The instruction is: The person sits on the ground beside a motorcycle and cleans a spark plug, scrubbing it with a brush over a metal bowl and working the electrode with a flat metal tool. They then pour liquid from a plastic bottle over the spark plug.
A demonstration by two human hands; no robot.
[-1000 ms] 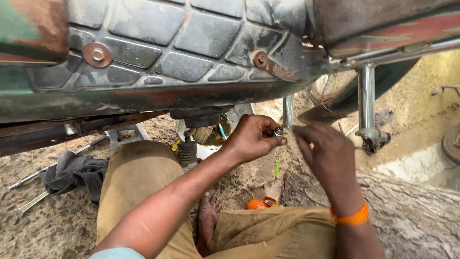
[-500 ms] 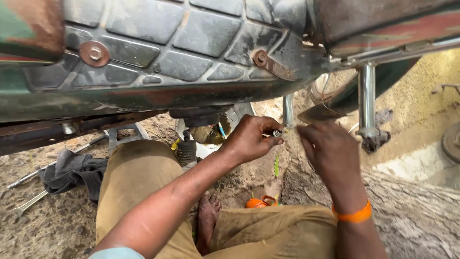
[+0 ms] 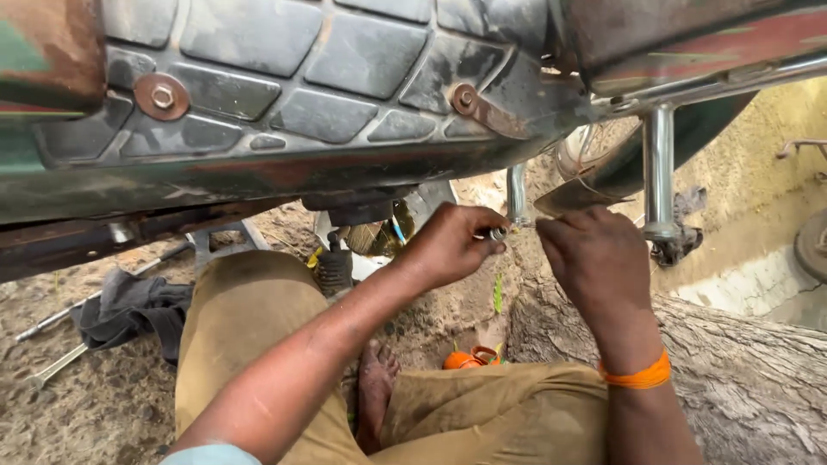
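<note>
I look down past a worn motorcycle seat [image 3: 284,77] with a quilted black cover. My left hand [image 3: 448,245] pinches a small metal nut or bolt [image 3: 498,233] between thumb and fingertips, just under the bike's frame. My right hand [image 3: 594,258] is curled close beside it, fingertips almost meeting the left hand's; whatever it holds is hidden. An orange band [image 3: 637,377] circles my right wrist. A chrome shock absorber [image 3: 659,172] stands just behind my right hand.
A dark rag [image 3: 129,310] and long metal wrenches [image 3: 52,366] lie on the dirt at left. A thick tree trunk [image 3: 741,370] lies at right. An orange object [image 3: 469,357] sits by my bare foot [image 3: 375,396]. My knees in tan trousers [image 3: 250,327] fill the foreground.
Both hands have stayed together at the same spot under the frame, with only small finger movements. The view has shifted slightly.
</note>
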